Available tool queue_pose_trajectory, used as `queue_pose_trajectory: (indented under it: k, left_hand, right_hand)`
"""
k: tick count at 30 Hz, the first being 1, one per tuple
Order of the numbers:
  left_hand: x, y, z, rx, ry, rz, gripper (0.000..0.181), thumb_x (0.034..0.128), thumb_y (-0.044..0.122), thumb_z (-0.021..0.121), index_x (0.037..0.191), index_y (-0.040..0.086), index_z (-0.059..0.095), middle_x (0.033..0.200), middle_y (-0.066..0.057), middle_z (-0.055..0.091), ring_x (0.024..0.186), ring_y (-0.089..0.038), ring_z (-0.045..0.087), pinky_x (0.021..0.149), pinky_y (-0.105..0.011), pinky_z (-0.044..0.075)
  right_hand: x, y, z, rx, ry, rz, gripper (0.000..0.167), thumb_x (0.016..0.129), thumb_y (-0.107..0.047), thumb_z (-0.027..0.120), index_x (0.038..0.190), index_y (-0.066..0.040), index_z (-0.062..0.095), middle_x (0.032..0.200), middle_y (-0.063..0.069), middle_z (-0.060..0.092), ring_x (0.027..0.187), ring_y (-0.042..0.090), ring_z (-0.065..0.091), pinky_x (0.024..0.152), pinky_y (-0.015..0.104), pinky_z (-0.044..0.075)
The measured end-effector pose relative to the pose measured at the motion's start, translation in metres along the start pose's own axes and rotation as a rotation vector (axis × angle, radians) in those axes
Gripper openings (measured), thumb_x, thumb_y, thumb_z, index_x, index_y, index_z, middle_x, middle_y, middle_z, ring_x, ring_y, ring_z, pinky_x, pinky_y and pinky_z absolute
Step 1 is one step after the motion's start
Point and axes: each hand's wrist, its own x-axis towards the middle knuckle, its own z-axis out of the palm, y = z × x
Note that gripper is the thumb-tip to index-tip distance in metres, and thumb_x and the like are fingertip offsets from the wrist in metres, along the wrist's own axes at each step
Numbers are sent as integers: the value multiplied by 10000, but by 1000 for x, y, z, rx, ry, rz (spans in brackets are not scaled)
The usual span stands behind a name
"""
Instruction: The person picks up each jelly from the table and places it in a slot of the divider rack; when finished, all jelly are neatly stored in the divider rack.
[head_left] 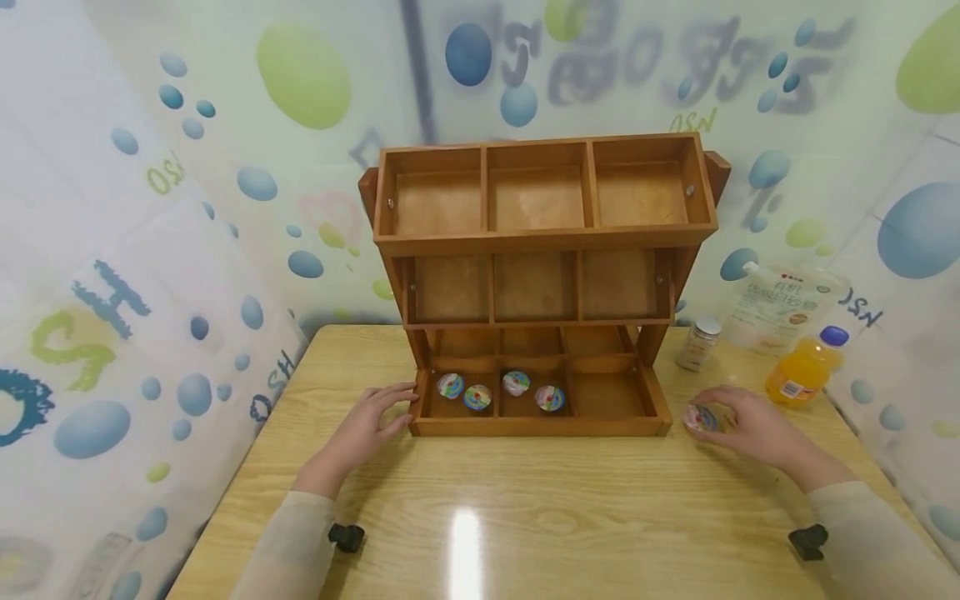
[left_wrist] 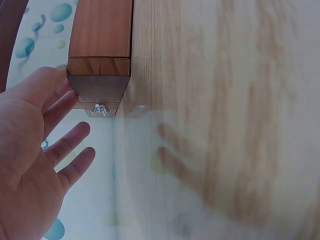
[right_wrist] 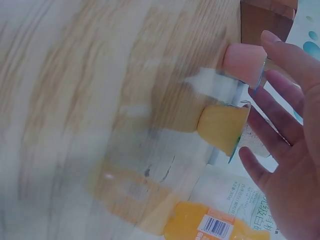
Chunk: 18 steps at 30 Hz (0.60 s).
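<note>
A brown wooden three-tier rack [head_left: 543, 427] stands on the table. Two jelly cups [head_left: 451, 385] lie lid up in its bottom left compartment and two more jelly cups [head_left: 550, 398] in the bottom middle one. My left hand [head_left: 367, 425] touches the rack's left end with its fingertips, its fingers spread and relaxed. To the right of the rack, my right hand [head_left: 750, 425] has its thumb and fingers round the rim of a pink jelly cup [right_wrist: 243, 62], which stands at the table surface. An orange jelly cup [right_wrist: 222, 126] stands beside it, below the other fingers.
Behind the right hand stand a small white-lidded jar [head_left: 699, 344], an orange juice bottle [head_left: 804, 367] with a blue cap, and a white spouted pouch [head_left: 780, 308]. The wooden table [head_left: 540, 508] meets patterned walls at the back and sides.
</note>
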Motion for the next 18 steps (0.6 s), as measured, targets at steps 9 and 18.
queue_pose_trajectory:
  k: [9,18]
  left_hand:
    - [-2,-1,0,1,0,-5,384,1028,219,666,1401,131,645,1563,-37,528,1316,-298,510,1071,-564,470]
    - [0,-1,-1,5,-2,4,386,1031,225,661,1405,129,641,1560,-37,530,1311,-295,512,1064,-555,476]
  right_hand:
    - [-2,4,3,-18,3,-9,413,749,-249,938,1099,-108,771,1090,59,780,1024,325,717,879,555,568]
    - [-3,5,2,34,-19,54,404,775,-270,926,1109,-109,765,1122,98,771,1051,359,702,888,584,557]
